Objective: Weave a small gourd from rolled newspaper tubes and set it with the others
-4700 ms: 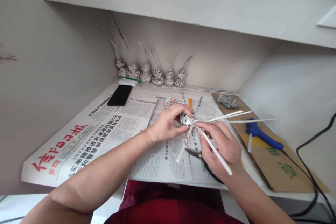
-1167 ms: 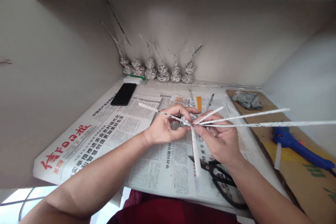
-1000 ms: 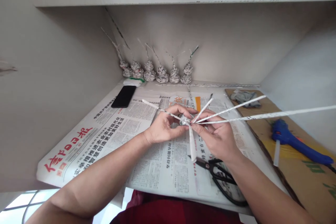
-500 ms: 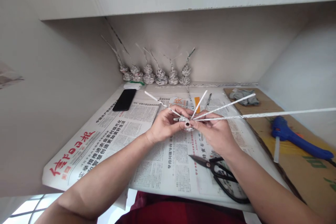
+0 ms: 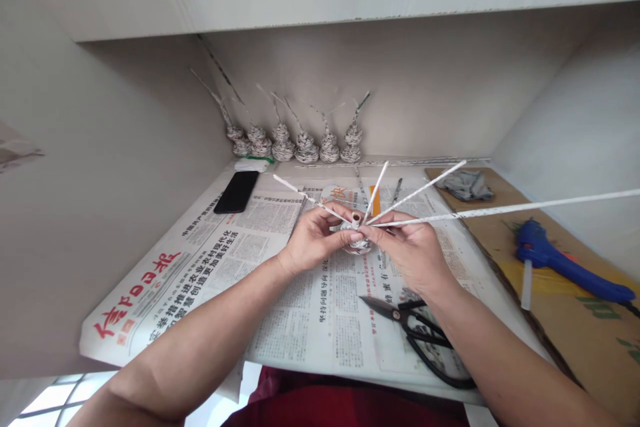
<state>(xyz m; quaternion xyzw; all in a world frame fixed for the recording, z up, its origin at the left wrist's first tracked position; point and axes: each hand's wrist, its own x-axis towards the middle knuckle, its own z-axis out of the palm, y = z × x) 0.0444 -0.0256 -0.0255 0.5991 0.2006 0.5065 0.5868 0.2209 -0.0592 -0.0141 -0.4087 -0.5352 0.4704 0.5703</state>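
Woven paper piece (image 5: 359, 248) is held up between both hands, over the newspaper (image 5: 260, 227) toward the worktop's (image 5: 287, 170) front edge. Left hand (image 5: 317, 238): fingers narrow, pinching its left side. Right hand (image 5: 413, 245): fingers narrow too, pinching its right side at the base of the strips. Paper strips (image 5: 425, 187) fan outward, one left, three right; two-sided grip probably steadies the piece and stops the strips crossing. Rolled tube (image 5: 356, 217) points up from the middle, mouth open; can't tell if anything's inside. Newspaper likely guards the surface; cardboard (image 5: 575, 340) along the right edge likely does the same under the glue gun (image 5: 575, 273). Scissors (image 5: 397, 315) lie near the front edge, within easy reach. White packet (image 5: 251, 165), back-left corner: contents not visible.
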